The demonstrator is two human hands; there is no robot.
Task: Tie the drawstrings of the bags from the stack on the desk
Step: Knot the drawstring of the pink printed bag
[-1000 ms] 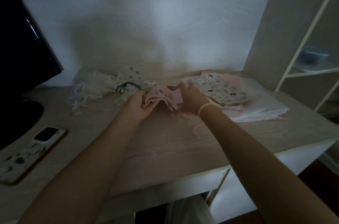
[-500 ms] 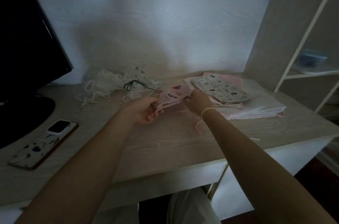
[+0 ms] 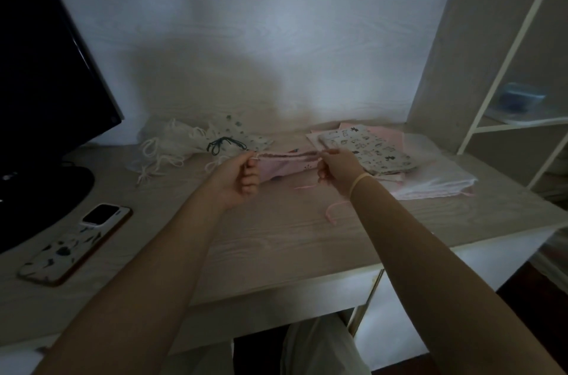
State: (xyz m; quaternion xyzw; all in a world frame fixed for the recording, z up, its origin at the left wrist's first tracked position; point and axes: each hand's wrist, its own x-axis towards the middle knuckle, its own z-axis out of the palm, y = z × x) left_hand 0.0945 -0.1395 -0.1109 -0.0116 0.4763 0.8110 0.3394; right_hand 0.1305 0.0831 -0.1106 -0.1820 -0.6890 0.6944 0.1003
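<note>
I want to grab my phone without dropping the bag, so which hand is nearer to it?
Left. The left hand grips the pink bag's left end, on the phone's side of the desk. The right hand pinches the far end.

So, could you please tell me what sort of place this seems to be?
Probably a home study or bedroom desk corner: a pale wood-grain desk against a wall, a black computer monitor on its left, a phone in a patterned case, and white open shelving on its right.

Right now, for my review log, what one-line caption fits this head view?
Left hand and right hand stretch a pink drawstring bag taut above the desk.
</note>
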